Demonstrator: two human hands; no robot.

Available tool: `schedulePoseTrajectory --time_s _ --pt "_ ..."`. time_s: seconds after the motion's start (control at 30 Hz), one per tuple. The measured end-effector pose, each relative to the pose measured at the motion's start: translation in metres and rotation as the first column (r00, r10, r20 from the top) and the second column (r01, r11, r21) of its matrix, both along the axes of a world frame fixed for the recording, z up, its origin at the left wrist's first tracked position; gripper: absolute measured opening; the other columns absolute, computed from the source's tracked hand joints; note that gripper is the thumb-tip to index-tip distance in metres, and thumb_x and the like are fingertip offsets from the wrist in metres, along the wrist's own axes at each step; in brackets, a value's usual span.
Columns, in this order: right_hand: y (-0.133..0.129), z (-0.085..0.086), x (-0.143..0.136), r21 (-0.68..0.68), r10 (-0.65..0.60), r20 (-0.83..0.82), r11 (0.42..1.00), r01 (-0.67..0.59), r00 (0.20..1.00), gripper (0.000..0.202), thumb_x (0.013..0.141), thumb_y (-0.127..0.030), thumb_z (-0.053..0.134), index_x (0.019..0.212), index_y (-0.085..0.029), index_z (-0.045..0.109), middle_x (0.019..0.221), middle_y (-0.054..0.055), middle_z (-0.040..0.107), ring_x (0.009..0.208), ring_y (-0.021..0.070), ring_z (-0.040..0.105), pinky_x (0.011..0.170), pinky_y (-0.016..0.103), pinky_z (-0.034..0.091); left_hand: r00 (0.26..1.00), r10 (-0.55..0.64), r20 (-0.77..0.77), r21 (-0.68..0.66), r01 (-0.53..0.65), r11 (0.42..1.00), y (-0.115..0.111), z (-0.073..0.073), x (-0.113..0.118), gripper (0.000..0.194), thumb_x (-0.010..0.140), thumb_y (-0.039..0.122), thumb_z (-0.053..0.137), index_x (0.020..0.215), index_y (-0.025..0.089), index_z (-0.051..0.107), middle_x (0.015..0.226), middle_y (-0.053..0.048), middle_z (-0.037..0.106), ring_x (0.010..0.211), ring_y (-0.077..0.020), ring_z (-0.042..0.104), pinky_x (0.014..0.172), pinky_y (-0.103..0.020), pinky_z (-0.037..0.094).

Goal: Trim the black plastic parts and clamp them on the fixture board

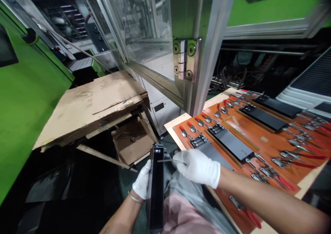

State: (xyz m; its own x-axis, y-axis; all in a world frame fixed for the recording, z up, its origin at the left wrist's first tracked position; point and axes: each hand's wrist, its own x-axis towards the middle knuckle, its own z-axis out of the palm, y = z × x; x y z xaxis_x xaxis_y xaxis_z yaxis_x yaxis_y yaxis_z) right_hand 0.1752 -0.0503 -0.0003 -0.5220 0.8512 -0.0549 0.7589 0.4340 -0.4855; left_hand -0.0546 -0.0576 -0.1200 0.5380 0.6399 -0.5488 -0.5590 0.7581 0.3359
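My left hand (143,181), in a white glove, grips a long black rectangular part (156,196) by its left side. The part stands on its narrow side, with one end pointing away from me. My right hand (193,165), also gloved, is closed on a thin dark metal tool (164,161). The tool's tip reaches across the upper end of the black part; whether it touches the surface I cannot tell. The fingertips of my left hand are partly hidden behind the part.
On the right, an orange fixture board (261,139) carries red-handled toggle clamps and several flat dark panels (231,144). A cardboard-covered table (95,103) stands left, with an open cardboard box (134,140) beneath it. Ahead is a hinged metal-framed door (192,59).
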Motion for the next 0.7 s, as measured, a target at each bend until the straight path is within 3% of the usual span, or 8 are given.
schedulePoseTrajectory --time_s 0.1,0.27,0.43,0.57,0.7 --pt "0.007 0.002 0.002 0.008 -0.089 -0.001 0.996 0.089 0.996 0.02 0.086 -0.014 0.046 0.072 -0.018 0.06 0.069 0.001 0.062 0.059 0.012 0.049 0.057 0.024 0.029 1.0 -0.015 0.01 0.003 0.015 1.0 -0.001 0.0 -0.001 0.039 0.079 0.055 0.067 0.081 0.017 0.066 0.058 0.001 0.062 0.047 -0.0118 0.058 0.048 -0.022 0.042" --pt "-0.004 -0.002 -0.007 -0.041 0.1 0.053 0.994 -0.097 0.994 0.02 0.084 -0.013 0.049 0.069 -0.018 0.061 0.067 0.001 0.064 0.059 0.0129 0.052 0.057 0.025 0.029 0.998 -0.061 0.011 -0.025 0.061 0.998 -0.002 0.002 0.001 0.045 0.077 0.061 0.065 0.077 0.016 0.066 0.06 -0.002 0.065 0.052 -0.0154 0.061 0.055 -0.025 0.045" --pt "0.005 -0.004 -0.002 -0.004 -0.08 0.062 0.997 0.08 0.995 0.022 0.088 -0.015 0.045 0.075 -0.019 0.063 0.071 0.002 0.066 0.06 0.0123 0.054 0.056 0.024 0.029 0.998 -0.054 -0.021 -0.026 0.054 0.998 -0.002 -0.005 0.001 0.043 0.08 0.058 0.063 0.083 0.016 0.069 0.058 -0.002 0.064 0.052 -0.0162 0.061 0.06 -0.027 0.047" --pt "0.011 -0.002 0.008 0.061 0.02 0.058 0.998 -0.024 0.998 0.019 0.085 -0.019 0.049 0.071 -0.02 0.062 0.067 0.001 0.065 0.056 0.0116 0.051 0.053 0.025 0.026 0.997 -0.077 -0.023 -0.002 0.077 0.997 -0.003 -0.011 -0.001 0.043 0.079 0.058 0.065 0.081 0.015 0.068 0.055 0.0 0.061 0.048 -0.0143 0.058 0.059 -0.026 0.047" --pt "0.017 0.005 0.02 0.154 0.078 0.119 0.983 -0.096 0.99 0.015 0.081 -0.018 0.05 0.074 -0.02 0.063 0.07 0.001 0.066 0.055 0.0122 0.053 0.051 0.026 0.023 0.994 -0.048 -0.102 0.012 0.05 0.999 -0.004 -0.01 -0.003 0.032 0.074 0.047 0.074 0.074 0.016 0.066 0.053 0.001 0.06 0.046 -0.0144 0.058 0.057 -0.026 0.047"
